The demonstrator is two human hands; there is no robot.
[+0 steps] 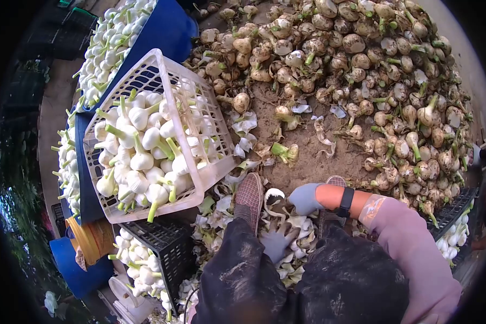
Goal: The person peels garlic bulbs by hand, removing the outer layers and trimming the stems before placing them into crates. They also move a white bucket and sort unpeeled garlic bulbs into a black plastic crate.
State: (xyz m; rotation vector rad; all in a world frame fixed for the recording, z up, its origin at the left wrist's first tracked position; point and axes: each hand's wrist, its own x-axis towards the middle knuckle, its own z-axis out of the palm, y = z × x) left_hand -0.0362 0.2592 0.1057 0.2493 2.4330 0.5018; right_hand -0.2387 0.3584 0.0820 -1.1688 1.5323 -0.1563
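Between my shoes, my left hand (277,244) in a grey glove reaches down into a heap of garlic peelings (294,264). Its soiled fingers are spread over the skins. Just above and to the right, my right hand (305,198), also gloved in grey, is curled closed. Whatever it may hold is hidden. A curved white strip of peel (275,193) lies just left of it. Farther forward on the soil, a cut green garlic stem (284,152) lies by loose peel. To the left, a tilted white plastic crate (200,183) is full of clean white garlic bulbs (137,162).
Unpeeled, soil-covered garlic (356,65) is piled ahead and to the right. A black crate (164,254) with garlic sits at lower left, another black crate (453,213) at right. Blue tubs (175,27) of peeled garlic and a yellow container (86,240) are on the left.
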